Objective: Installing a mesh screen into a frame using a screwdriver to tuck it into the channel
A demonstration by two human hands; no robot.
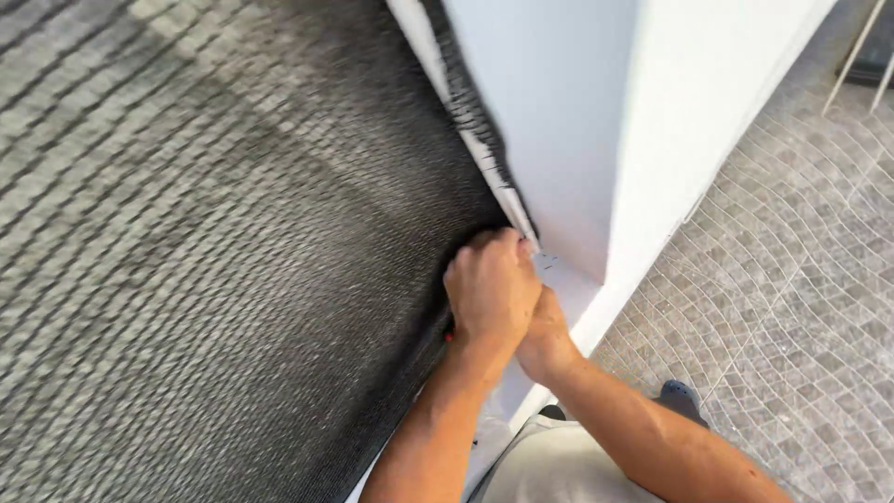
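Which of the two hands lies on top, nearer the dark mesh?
The left hand: it covers the right hand and touches the dark woven mesh screen.

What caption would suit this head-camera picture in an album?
Both hands, left hand over right hand, press dark mesh screen into a white frame above a tiled floor.
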